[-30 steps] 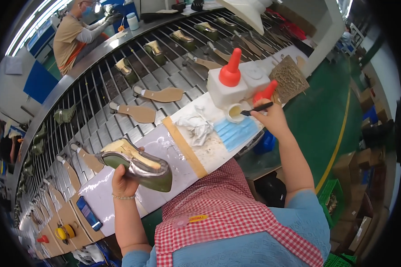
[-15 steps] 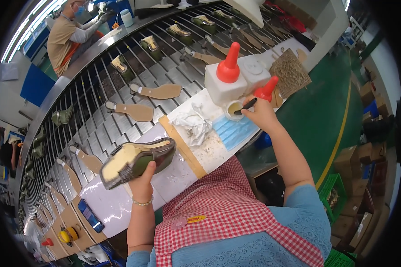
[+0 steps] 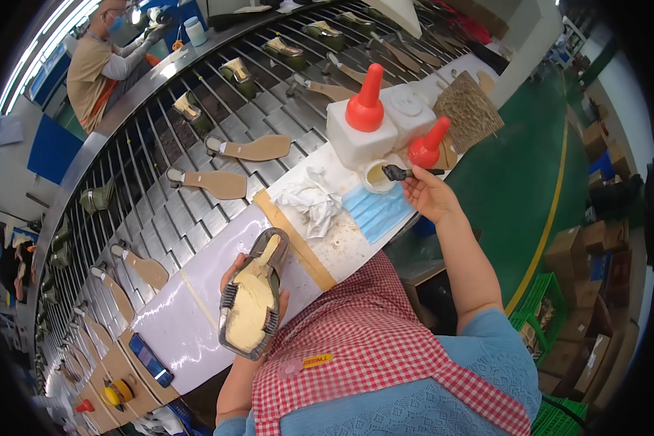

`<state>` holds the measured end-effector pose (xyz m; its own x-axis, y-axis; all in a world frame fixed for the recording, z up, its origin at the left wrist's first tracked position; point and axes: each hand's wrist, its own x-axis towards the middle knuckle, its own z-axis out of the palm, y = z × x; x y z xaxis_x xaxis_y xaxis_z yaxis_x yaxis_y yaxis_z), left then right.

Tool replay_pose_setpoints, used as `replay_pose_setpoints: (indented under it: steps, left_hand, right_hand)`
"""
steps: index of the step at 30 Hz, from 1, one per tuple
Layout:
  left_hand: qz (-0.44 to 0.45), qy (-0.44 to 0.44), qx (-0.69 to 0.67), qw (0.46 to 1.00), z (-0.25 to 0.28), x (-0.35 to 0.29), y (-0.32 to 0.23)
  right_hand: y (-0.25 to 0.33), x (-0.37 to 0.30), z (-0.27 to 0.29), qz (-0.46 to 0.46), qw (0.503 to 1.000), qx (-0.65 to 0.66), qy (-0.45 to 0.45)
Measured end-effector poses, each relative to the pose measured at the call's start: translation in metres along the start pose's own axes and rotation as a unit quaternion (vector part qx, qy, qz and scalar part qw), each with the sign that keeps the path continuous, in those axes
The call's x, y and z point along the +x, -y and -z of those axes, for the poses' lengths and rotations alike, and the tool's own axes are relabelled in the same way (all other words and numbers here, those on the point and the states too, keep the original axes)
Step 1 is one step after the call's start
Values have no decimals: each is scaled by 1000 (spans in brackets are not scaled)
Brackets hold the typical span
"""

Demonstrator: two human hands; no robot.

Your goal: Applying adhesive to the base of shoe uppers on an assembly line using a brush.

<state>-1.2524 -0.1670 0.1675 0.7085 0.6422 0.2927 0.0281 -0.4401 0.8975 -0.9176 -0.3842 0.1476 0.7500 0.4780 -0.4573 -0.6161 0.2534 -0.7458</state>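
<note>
My left hand (image 3: 283, 308) is closed round a dark green shoe upper (image 3: 250, 304) on its last, sole side up. A cream-coloured bottom shows, with a toothed dark edge along both sides of the broad end. Fingers show on either side of it; the palm is hidden underneath. Pinched in my right hand (image 3: 430, 198) is a small black-handled brush (image 3: 396, 173) with dark bristles. Its tip is beside the mouth of an open white jar (image 3: 375, 187) of pale yellowish liquid. A blue face mask (image 3: 376, 216) lies just below the jar.
White bottles with red cone caps (image 3: 365, 109) stand behind the jar. Crumpled white tissue (image 3: 309, 205) lies left of the mask. Soles (image 3: 258, 147) and shoe uppers (image 3: 236, 73) line the slatted metal conveyor (image 3: 261, 174). A phone (image 3: 151, 360) lies lower left. A person (image 3: 98, 69) sits across the conveyor.
My left hand has turned the shoe upper so its narrow end points away and its bottom faces up. My right hand has drawn the brush out of the jar, slightly rightward.
</note>
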Motion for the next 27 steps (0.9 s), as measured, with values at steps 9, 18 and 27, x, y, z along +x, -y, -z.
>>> replay_pose_setpoints:
  steps: [9, 18, 27]
  left_hand:
    - [113, -72, -182, 974, -37, -23, 3]
    - [-22, -98, -202, 974, -53, -36, 45]
    - [-92, -84, -173, 977, -47, -35, 38]
  right_hand:
    - [7, -22, -15, 10, 985, 161, 66]
    - [-53, -145, -133, 131, 920, -173, 327]
    - [-70, -150, -148, 258, 840, -325, 349]
